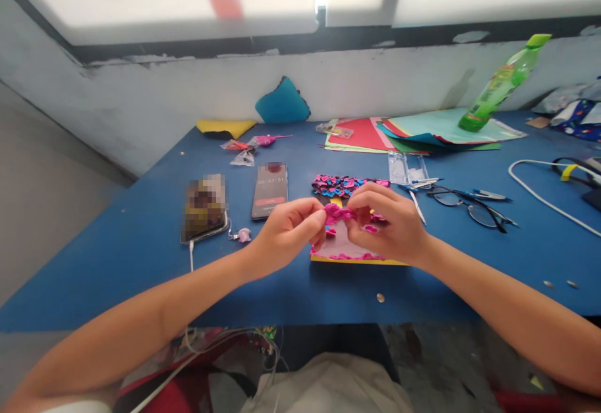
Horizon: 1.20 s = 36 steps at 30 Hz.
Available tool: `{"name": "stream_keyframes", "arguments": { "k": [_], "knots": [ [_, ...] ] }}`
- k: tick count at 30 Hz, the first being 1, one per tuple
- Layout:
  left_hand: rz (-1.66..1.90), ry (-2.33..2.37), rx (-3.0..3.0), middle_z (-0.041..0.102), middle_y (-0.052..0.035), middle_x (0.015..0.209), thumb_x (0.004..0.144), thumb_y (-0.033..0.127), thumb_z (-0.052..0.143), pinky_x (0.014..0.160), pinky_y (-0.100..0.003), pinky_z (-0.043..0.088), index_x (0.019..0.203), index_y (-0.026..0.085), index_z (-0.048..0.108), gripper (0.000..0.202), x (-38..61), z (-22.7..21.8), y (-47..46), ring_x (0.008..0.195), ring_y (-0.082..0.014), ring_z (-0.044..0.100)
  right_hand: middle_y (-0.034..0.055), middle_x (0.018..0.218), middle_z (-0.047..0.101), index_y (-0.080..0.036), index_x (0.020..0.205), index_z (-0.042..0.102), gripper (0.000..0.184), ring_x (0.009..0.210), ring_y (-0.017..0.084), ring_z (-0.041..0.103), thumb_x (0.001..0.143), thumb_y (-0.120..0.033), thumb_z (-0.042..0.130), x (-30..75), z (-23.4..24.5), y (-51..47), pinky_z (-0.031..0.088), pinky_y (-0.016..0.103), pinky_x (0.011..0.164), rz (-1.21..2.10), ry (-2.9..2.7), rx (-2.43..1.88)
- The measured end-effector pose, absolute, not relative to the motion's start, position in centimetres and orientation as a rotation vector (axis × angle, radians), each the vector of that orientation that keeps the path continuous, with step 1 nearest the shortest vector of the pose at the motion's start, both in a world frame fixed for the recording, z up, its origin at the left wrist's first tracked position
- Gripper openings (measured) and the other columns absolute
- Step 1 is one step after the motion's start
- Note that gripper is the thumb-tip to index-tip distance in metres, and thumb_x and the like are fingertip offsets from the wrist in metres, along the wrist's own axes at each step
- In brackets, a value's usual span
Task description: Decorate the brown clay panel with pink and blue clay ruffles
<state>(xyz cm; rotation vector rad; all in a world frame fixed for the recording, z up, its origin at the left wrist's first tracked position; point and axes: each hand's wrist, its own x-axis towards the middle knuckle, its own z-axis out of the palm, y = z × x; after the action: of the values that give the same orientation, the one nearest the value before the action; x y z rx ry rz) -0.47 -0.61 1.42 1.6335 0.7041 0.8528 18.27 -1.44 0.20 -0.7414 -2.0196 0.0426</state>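
Observation:
My left hand (298,231) and my right hand (389,222) meet in front of me, both closed. Between their fingertips they pinch a small piece of crinkled magenta material (337,214), perhaps a foam strip; its exact kind is unclear. Beneath them on the blue table lies a craft panel (350,250) with a yellow edge, a pale pink area and a wavy magenta border. Its far part carries a dense cluster of pink, blue and dark petal-like pieces (338,184). My hands hide much of the panel's middle.
Left of my hands lie a phone with a timer (270,191), another phone (204,209) on a white cable and a small charm (244,235). Eyeglasses (469,206) and pens (491,195) lie right. Behind are coloured sheets (361,134) and a tilted green bottle (502,87).

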Motion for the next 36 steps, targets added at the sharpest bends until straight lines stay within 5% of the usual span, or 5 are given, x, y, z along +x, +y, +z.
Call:
{"name": "stream_keyframes", "arguments": {
  "k": [10,16,23,36],
  "knots": [
    [0.867,0.719,1.492,0.046,0.0045,0.054,0.087,0.034,0.050,0.048,-0.023,0.030,0.066,0.017,0.044,0.027,-0.6,1.5,-0.1,0.050,-0.0086,0.048,-0.0008,0.073,0.055,-0.019,0.080,0.055,0.004,0.049,0.005,0.049,0.083,-0.017,0.057,19.3,0.6,-0.6,0.043,0.020,0.046,0.141,-1.920,-0.812],
    [0.793,0.677,1.523,0.050,0.0025,0.056,0.089,0.033,0.045,0.048,-0.023,0.030,0.069,0.017,0.046,0.026,-0.5,1.3,-0.2,0.052,-0.0091,0.045,0.0084,0.093,0.066,-0.019,0.102,0.061,0.015,0.073,0.012,0.065,0.087,-0.015,0.058,18.7,-0.3,-1.1,0.055,0.024,0.064,-0.310,-2.050,-0.643],
    [0.660,0.627,1.511,0.044,0.0036,0.056,0.088,0.030,0.041,0.050,-0.024,0.030,0.067,0.017,0.042,0.024,-0.7,1.3,-0.1,0.053,-0.0095,0.043,0.0114,0.099,0.067,-0.016,0.112,0.059,0.023,0.087,0.014,0.066,0.090,-0.015,0.054,18.7,0.0,-1.2,0.057,0.023,0.070,-0.156,-2.086,-0.648],
    [0.617,0.603,1.411,0.035,0.0068,0.058,0.088,0.038,0.050,0.047,-0.021,0.023,0.070,0.017,0.041,0.029,-0.4,1.3,-0.4,0.051,-0.0061,0.029,0.0031,0.081,0.060,-0.016,0.092,0.057,0.012,0.059,0.006,0.055,0.082,-0.010,0.056,18.2,0.2,-1.6,0.050,0.018,0.054,0.126,-2.072,-0.658]
  ]
}}
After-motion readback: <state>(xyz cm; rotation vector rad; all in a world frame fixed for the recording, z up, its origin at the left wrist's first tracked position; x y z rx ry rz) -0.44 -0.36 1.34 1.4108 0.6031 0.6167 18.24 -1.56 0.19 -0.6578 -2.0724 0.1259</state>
